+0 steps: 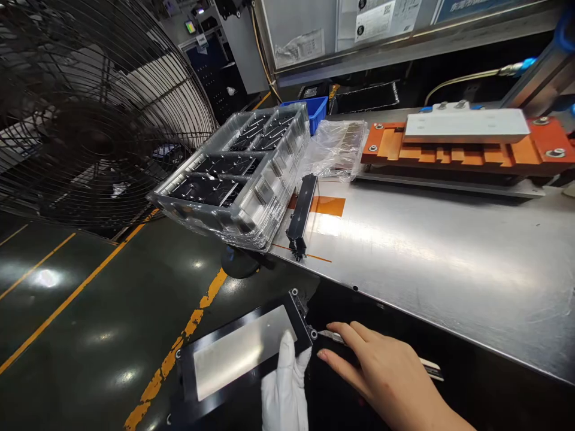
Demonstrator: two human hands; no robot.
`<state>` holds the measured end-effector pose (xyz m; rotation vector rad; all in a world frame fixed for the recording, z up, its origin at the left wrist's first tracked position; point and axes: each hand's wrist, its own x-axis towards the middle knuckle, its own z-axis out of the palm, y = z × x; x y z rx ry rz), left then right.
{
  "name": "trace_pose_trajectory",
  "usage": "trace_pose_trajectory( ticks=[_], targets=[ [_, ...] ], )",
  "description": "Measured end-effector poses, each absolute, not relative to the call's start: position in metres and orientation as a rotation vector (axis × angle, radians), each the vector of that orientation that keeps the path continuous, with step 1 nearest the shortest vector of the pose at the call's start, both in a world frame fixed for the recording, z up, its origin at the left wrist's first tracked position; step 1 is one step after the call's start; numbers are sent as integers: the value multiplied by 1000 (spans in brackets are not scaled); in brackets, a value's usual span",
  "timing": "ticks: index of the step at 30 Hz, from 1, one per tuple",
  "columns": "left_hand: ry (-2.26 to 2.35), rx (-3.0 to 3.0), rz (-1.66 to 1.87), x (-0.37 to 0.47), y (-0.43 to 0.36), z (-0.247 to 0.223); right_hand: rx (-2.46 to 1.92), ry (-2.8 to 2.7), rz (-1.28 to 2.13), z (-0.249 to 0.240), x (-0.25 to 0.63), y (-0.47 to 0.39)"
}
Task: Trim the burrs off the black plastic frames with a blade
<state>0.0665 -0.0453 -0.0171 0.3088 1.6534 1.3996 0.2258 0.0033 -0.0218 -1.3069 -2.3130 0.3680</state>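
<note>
Supervisor: State of both hands?

Operator: I observed the gloved left hand [285,383] clamped on a black-framed panel [242,353], its thumb laid over the face. The bare right hand [390,371] had its fingers drawn in around a slim metal tool [332,337]; I could not tell how hard the thumb pressed.

Supervisor: Position of the panel?

Operator: Tilted, in front of the tabletop [426,239], not resting on it. A black elongated part [303,209] lay on that surface, beside the clear plastic tray [197,209].

Supervisor: Step in hand?

Operator: In my judgement, close work at the corner ring [313,334]. The tool tip was at it; contact was unconfirmed.

Supervisor: What did the next move call for?

Operator: By my assessment, a braced panel, a light touch, and the tip clear of the bright face.
</note>
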Motion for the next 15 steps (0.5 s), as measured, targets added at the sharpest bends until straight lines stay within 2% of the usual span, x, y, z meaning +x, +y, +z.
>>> trace_pose_trajectory(
  ticks=[5, 15],
  targets=[
    [1787, 442, 1394, 67, -58, -22, -1332, -2312, 187, -21, 222, 9],
    [1959, 578, 1374, 82, -63, -29, -1345, -2283, 85, -18, 222, 11]
  ],
)
